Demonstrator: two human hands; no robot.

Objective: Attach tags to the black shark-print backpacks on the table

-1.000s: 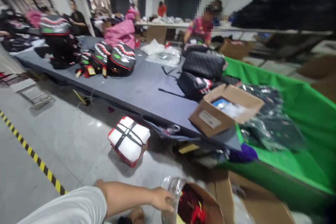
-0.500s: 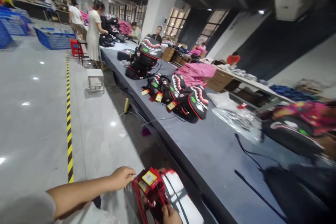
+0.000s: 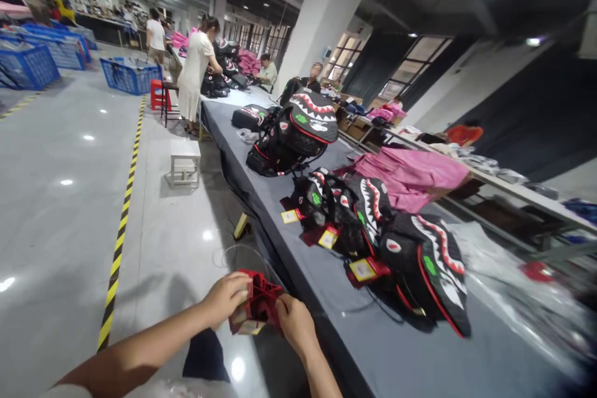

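Head view: you have the bundle of red tags (image 3: pixel 262 308) between both hands, held over the floor (image 3: pixel 69 249) just off the near long edge of the grey table (image 3: pixel 382 348). Your left hand (image 3: pixel 227 298) has a narrow grip on the bundle's left side. Your right hand (image 3: pixel 295 322) pinches the opposite side, near the bunched red cords (image 3: pixel 267 288); you cannot tell whether that grip has cords, tags or both.

What has just changed: half a second ago your left hand was just beside the bundle, only your right was on its cords, and a white-topped box lay under it beside the table. Now the box is out of view and both grips hold the bundle. For the work, that likely means you have the tags steadied from two sides, with the cords the part most apt to tangle.

Your view has also swung along the table. On it stand black backpacks (image 3: pixel 426 270) with shark teeth; the nearer ones have red tags with yellow labels (image 3: pixel 362 270) beside them, towards the table's near edge. Pink fabric (image 3: pixel 410 175) lies by the table's opposite side, and a co-worker (image 3: pixel 196 74) stands at its far end
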